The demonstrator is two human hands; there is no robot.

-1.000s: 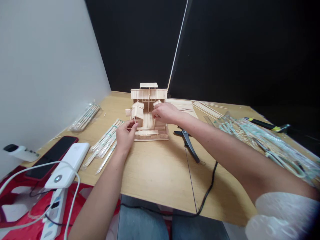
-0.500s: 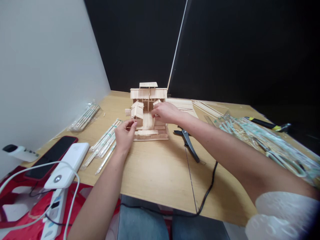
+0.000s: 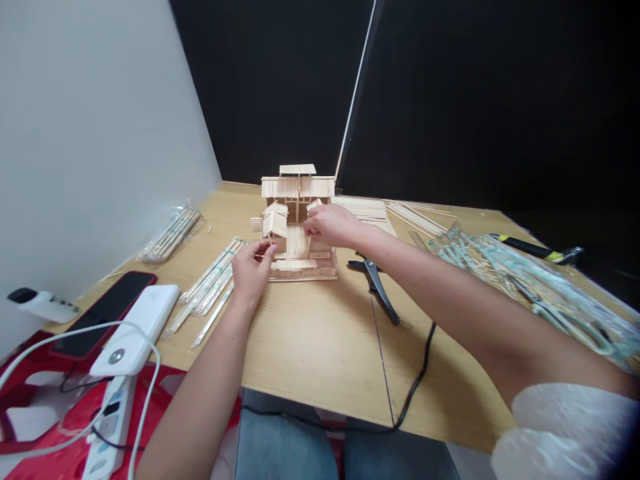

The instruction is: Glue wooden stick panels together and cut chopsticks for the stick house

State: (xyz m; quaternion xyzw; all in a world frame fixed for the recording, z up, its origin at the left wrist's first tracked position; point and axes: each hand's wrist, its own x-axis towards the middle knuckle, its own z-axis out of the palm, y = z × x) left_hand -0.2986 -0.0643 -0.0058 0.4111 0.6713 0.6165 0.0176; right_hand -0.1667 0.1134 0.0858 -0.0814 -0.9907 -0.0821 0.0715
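A model house (image 3: 299, 188) built of thin wooden sticks stands on the desk in front of me, with a tiered roof at the back and small roofed side buildings. At its front left corner is my left hand (image 3: 253, 270), thumb and forefinger pinched close to the left side building (image 3: 275, 225). My right hand (image 3: 330, 225) reaches in from the right, fingers bent down at the right side building and covering most of it. What either set of fingertips grips is too small or hidden to tell.
Black-handled cutters (image 3: 374, 283) lie right of the model. Bagged sticks (image 3: 207, 283) are on the left, beside a phone (image 3: 105, 310) and white power bank (image 3: 135, 330). Loose sticks (image 3: 417, 217), scissors (image 3: 565, 320) and a utility knife (image 3: 530, 247) lie right. A black cable (image 3: 423, 373) crosses the front edge.
Both hands stay almost where they were at the model. The left hand has shifted very slightly to the right; nothing else has visibly moved.
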